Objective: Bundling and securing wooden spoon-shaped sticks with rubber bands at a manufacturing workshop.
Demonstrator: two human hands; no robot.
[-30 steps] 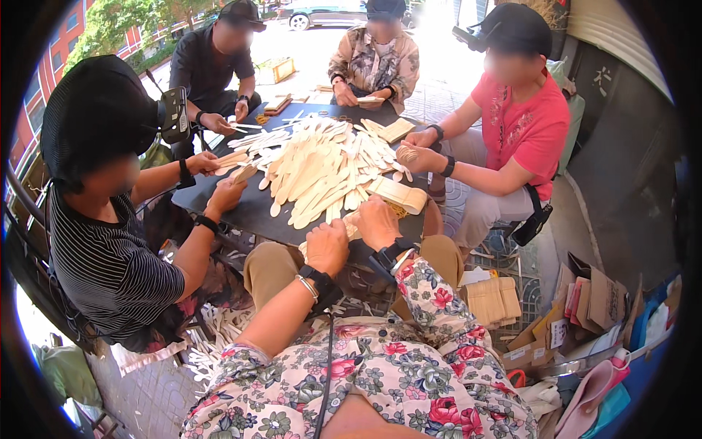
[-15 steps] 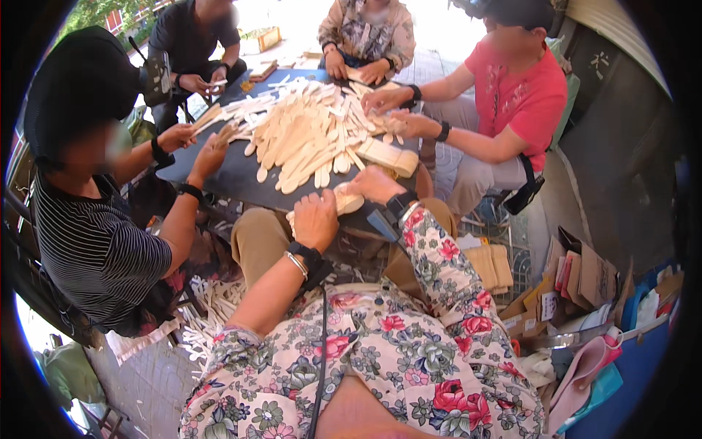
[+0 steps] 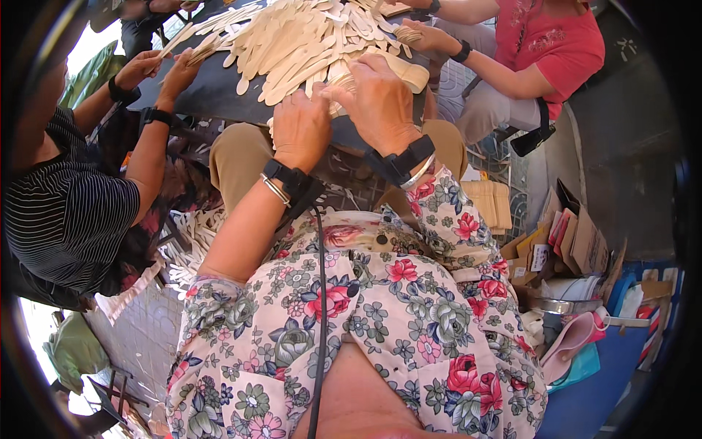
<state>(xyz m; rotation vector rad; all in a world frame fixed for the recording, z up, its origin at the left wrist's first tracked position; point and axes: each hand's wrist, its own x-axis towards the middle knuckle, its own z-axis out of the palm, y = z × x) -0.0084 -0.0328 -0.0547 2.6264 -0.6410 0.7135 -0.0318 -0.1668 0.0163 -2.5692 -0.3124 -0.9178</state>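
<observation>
My left hand (image 3: 301, 130) is closed around a stack of pale wooden spoons (image 3: 339, 82) at the table's near edge. Much of that stack is hidden behind my fingers. On its right side, my right hand (image 3: 382, 101) has its thumb and fingers round the stack's end, close to my left hand. Just beyond them a large loose pile of wooden spoons (image 3: 289, 47) covers the dark table (image 3: 219, 91). Right of my right hand lies a bundle of spoons (image 3: 404, 71) at the table edge.
At the left, a person in a striped shirt (image 3: 69, 212) holds several spoons; a person in pink (image 3: 541, 44) holds a stack at the right. Cardboard boxes (image 3: 585, 245) and a blue bin (image 3: 596, 384) stand right. Spoons (image 3: 194, 234) litter the floor; another bundle (image 3: 486, 203) sits low right.
The view has tipped downward, so the table sits higher in it. My right hand has turned, its back now showing, with its thumb nearer my left hand. The stack stays held.
</observation>
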